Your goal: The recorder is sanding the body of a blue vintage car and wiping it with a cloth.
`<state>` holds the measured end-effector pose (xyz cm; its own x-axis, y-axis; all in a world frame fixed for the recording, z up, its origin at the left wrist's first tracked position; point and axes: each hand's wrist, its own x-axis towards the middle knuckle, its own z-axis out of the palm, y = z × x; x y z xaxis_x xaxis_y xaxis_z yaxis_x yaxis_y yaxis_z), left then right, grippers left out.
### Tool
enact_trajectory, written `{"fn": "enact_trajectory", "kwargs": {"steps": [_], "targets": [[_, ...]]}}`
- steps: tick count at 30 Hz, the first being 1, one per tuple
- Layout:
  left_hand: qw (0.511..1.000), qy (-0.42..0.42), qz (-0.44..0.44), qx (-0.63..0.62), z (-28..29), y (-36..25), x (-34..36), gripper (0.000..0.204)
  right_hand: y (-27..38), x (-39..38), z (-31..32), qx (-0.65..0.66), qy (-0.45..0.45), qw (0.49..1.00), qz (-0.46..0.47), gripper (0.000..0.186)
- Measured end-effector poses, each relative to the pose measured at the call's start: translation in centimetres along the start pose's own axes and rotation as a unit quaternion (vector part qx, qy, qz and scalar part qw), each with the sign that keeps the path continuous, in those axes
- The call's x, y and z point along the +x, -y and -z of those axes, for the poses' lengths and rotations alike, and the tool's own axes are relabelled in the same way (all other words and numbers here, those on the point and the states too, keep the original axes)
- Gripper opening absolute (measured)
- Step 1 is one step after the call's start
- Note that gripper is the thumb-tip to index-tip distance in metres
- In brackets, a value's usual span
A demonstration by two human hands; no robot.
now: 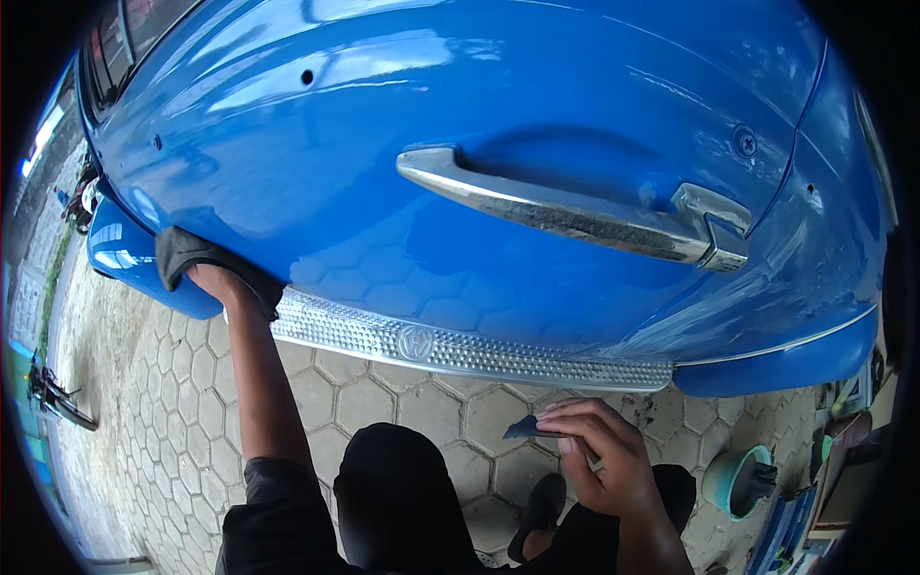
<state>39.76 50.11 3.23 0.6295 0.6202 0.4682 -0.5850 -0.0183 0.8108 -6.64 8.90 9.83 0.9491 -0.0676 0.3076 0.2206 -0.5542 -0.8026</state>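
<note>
At the lower left of the blue car door point(355, 211), my left hand point(216, 281) presses a dark grey cloth point(196, 251) against the paint. The cloth drapes over the hand and hides the fingers. My right hand point(599, 446) is apart from the car, below the sill at the right. Between its thumb and fingers it pinches a small, thin, dark grey piece point(522, 428) that looks like folded sandpaper. A chrome door handle point(565, 213) sits above it. Pale whitish smears show on the paint at the right.
A studded metal running board point(479, 356) runs along the door's bottom, between blue fenders. A teal bucket point(736, 484) with dark cloth over its rim stands at the right on hexagonal pavers point(431, 422). Boxes and clutter lie beyond it. A bicycle point(59, 393) lies far left.
</note>
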Motion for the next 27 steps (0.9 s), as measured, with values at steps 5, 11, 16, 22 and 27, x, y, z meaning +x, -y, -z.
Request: {"fn": "enact_trajectory", "kwargs": {"steps": [5,11,16,22,27], "targets": [[0.972,0.061,-0.223,0.047,-5.3,-6.3,-9.6,0.064,-0.8,1.7,0.8,0.045,-0.014,0.999,-0.024,0.023],[0.813,0.170,-0.470,0.300,-8.0,-9.6,-24.3,0.089,-3.1,0.7,1.1,-0.052,0.070,0.990,-0.114,0.025],[0.820,0.313,-0.452,0.160,-10.4,-14.8,-31.4,0.073,-3.8,-1.6,0.2,-0.145,0.208,0.945,-0.205,0.030],[0.624,0.398,-0.631,0.234,-13.4,-17.5,-37.3,0.084,-5.3,-1.7,-0.5,-0.154,0.259,0.932,-0.200,0.035],[0.483,0.467,-0.716,0.190,-10.2,-13.1,-38.8,0.083,-6.4,-1.2,-0.3,-0.144,0.275,0.926,-0.215,0.039]]}}
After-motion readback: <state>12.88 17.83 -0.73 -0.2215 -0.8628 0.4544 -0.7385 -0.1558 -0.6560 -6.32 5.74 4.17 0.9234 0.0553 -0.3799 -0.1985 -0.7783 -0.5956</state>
